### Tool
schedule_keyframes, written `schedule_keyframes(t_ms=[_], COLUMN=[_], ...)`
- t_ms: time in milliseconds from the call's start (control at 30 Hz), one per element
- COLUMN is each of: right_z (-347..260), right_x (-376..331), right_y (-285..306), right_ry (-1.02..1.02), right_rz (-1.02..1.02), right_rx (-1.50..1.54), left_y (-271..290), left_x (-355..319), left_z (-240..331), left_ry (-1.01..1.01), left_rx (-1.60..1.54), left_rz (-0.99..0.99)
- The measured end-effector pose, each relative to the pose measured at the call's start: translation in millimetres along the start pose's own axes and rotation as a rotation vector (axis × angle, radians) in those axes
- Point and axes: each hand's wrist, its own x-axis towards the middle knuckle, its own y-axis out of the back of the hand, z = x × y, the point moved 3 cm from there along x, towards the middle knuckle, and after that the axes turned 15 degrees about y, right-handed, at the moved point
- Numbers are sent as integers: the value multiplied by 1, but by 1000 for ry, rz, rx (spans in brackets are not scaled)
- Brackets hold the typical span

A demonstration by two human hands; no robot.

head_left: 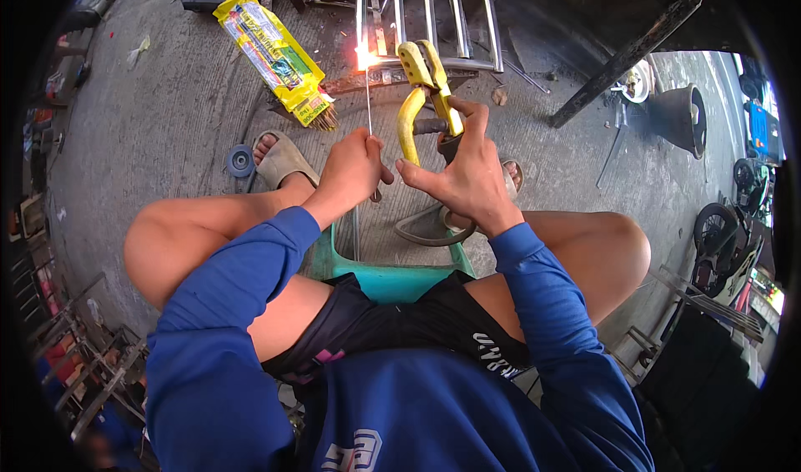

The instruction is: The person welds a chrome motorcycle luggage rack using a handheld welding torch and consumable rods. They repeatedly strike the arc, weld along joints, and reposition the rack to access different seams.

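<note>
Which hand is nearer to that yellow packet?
Left. The left hand, holding a thin rod, is below and right of the yellow packet; the right hand, at the yellow clamp, is farther right.

Grey conc. floor (158, 130) carries yel. rod pkt (271, 55) & sm. disc (240, 161).

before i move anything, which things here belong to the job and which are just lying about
In the job:
thin rod in the left hand
yellow electrode holder in the right hand
chrome tube frame, glowing at one corner
yellow packet of rods, likely spares

Seemingly just lying about:
grey disc
grey tapered container
brown stone
</note>
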Motion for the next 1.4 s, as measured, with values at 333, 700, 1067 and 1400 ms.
schedule_keyframes(t_ms=[333,700,1067,1400], right_z=[0,-3,0,4], right_x=[0,1,1,0], right_y=[-1,-3,-2,-6], right_ry=[-35,-32,0,77], right_rz=[-36,-49,-20,58], right_rx=[-41,-38,-11,-24], left_y=[2,-5,-1,-7], left_x=[-14,4,-11,12], left_z=[19,-3,19,-5], left_ry=[12,-320,-39,-31], left_rx=[19,607,359,74], left_rz=[-11,153,-12,76])
